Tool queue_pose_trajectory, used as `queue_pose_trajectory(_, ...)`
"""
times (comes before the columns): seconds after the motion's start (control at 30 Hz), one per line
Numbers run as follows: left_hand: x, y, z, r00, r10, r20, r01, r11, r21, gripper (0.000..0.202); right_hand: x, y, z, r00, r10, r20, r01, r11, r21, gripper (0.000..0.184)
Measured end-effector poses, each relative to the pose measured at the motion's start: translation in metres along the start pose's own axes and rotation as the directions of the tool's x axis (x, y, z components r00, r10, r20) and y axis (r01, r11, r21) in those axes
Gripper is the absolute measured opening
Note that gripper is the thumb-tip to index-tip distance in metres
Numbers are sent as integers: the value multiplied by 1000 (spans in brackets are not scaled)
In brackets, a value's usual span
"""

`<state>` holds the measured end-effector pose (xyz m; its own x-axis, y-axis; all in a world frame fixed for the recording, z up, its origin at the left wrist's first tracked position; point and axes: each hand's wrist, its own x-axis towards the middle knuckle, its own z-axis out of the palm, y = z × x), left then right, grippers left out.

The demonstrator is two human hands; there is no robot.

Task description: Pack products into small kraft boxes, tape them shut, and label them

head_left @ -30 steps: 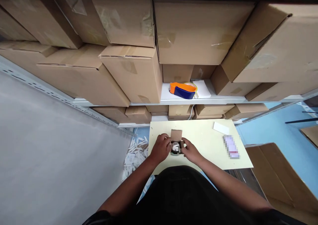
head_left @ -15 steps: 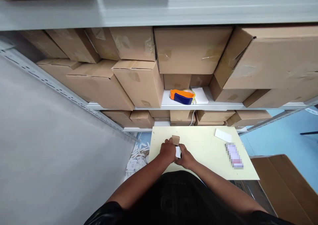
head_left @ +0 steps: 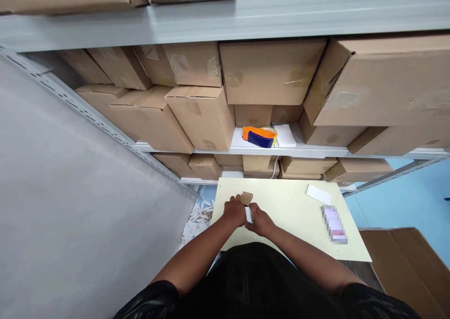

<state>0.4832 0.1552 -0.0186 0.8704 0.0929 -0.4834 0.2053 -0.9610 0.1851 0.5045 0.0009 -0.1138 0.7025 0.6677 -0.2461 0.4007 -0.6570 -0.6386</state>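
Observation:
Near the front edge of the pale table, my left hand (head_left: 235,212) is closed on the left side of a small cardboard box (head_left: 246,198). Its brown flap stands out beyond the fingers at the far end. From the other side, my right hand (head_left: 262,221) grips the same box, fingers curled round it. Between the two hands a narrow white piece (head_left: 249,215) shows; I cannot tell whether it is inside the box or part of it. The hands cover most of the box.
The table (head_left: 281,201) also bears a flat white box (head_left: 318,194) and a blurred phone-like object (head_left: 334,224). Behind it, shelves hold cardboard boxes (head_left: 272,72) and an orange-and-blue tape dispenser (head_left: 260,136). White paper scraps (head_left: 197,221) lie left; a large cardboard sheet (head_left: 408,262) lies right.
My hands have drawn slightly closer together, and less of the white piece shows between them. The brown flap has tilted a little. The whole view has shifted slightly.

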Motion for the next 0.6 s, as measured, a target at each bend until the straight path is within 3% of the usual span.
queue_pose_trajectory(0.13, -7, 3, -1, 996, 56, -70, -61, 996, -69, 48, -2, 7, 4, 999, 17, -38, -17, 1000, 4, 59)
queue_pose_trajectory(0.27, -20, -4, -26, 974, 41, -221, -85, 978, -193, 39, -1, 14, 2, 995, 72, -62, -71, 997, 30, 66)
queue_pose_trajectory(0.43, -41, -30, -68, 921, 51, -386, -205, 907, -368, 25, 4, 19, 0, 994, 36, -103, -28, 996, 82, 79)
queue_pose_trajectory(0.6, -56, -66, -81, 841, -2, -541, -310, 818, -485, 21, 1, 16, -2, 990, 56, -130, -35, 987, 156, 86)
